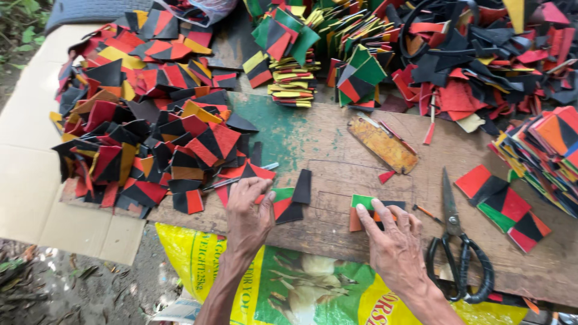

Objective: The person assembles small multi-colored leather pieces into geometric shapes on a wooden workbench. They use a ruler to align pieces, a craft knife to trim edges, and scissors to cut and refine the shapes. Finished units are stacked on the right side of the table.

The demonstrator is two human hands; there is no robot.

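my right hand [394,250] lies flat with its fingers spread, pressing down on a small stack of patches [368,210] with a green piece on top; nothing is pinched, the fingertips just pin it to the wooden board [337,162]. my left hand [247,213] is also laid open, palm down, its fingertips resting on the edge of a red, green and black patch [288,203] that sits just beside it toward the right. that patch lies between my two hands, nearer the left one, its long side tilted up and away from me. a thin metal blade or pen [241,177] pokes out just above my left knuckles; i cannot tell which it is. black-handled scissors [454,241] lie just right of my right hand, blades pointing away from me. a worn yellow template [382,144] sits farther up the board. a big heap of red, black and yellow patches [144,114] spreads to the left, and neater stacks [542,150] stand at the right.
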